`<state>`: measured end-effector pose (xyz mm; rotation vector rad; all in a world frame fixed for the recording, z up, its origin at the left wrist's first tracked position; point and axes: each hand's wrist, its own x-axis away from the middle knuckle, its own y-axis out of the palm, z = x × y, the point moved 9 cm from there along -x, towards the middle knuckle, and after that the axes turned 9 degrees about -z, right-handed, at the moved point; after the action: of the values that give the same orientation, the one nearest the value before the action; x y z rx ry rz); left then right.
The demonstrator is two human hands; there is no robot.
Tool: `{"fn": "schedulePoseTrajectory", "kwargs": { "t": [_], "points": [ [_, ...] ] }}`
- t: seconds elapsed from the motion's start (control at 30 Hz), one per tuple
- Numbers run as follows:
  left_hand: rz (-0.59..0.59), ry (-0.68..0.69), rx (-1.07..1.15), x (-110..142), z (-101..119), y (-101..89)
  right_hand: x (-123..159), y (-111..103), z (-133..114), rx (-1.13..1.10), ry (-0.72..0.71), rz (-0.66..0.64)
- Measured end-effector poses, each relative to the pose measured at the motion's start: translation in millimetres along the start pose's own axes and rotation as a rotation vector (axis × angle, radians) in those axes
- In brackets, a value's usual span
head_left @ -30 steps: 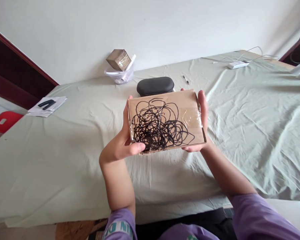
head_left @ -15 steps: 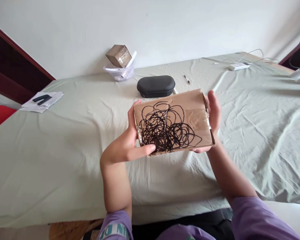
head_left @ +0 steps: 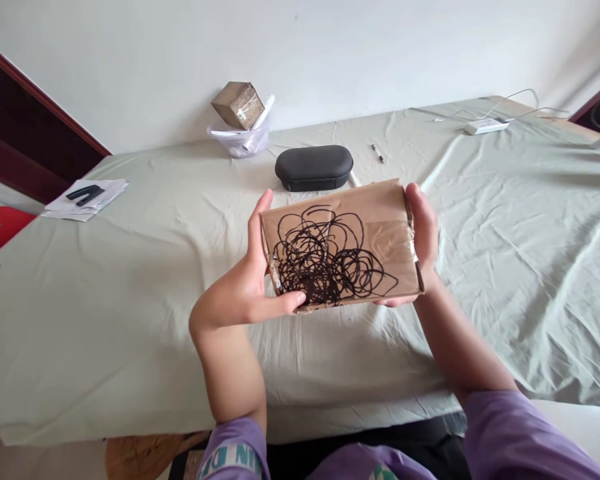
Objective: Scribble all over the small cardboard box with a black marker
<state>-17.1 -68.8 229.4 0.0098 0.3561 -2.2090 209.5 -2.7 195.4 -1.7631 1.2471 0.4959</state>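
I hold a flat brown cardboard box (head_left: 380, 207) above the table, its top face covered in black marker scribbles and clear tape. My left hand (head_left: 245, 287) grips its left end, thumb pressed along the near edge. My right hand (head_left: 423, 233) wraps round the right end, fingers underneath and mostly hidden. The box tilts slightly towards me.
A pale green sheet covers the table (head_left: 105, 280). Behind the box lies a black oval case (head_left: 314, 168). Farther back stand a clear plastic tub (head_left: 240, 141) with a small cardboard box (head_left: 237, 105), and a pen (head_left: 377, 153). Papers with a black stapler (head_left: 84, 195) lie left; a white power strip (head_left: 485, 125) right.
The box shifted slightly right, then back left, staying in both hands. My left thumb slid further along its near edge. The view moved a little.
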Motion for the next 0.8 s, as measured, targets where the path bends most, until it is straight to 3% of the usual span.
{"fn": "schedulePoseTrajectory", "kwargs": {
  "t": [0.1,0.2,0.3,0.47,0.63,0.8],
  "points": [
    [0.084,-0.024,-0.116,5.9,-6.8,-7.2,-1.6,3.5,-20.7,0.1,-0.136,0.037],
    [0.141,-0.043,-0.245,9.3,-10.3,-13.8,-3.1,8.2,-11.4,0.181,-0.026,-0.006],
    [0.096,-0.027,-0.273,9.8,-7.9,-18.1,-5.6,8.5,2.6,0.2,0.067,-0.022],
    [-0.025,0.133,-0.274,10.5,6.8,-15.5,-15.3,12.4,6.8,0.118,0.131,-0.001],
    [0.118,0.089,-0.323,8.0,-3.8,-29.2,-20.8,25.5,-4.0,-0.033,0.13,-0.086],
    [0.138,0.083,-0.306,14.2,-21.9,-61.6,-17.1,31.2,7.3,-0.219,0.204,-0.162]
  ]
}}
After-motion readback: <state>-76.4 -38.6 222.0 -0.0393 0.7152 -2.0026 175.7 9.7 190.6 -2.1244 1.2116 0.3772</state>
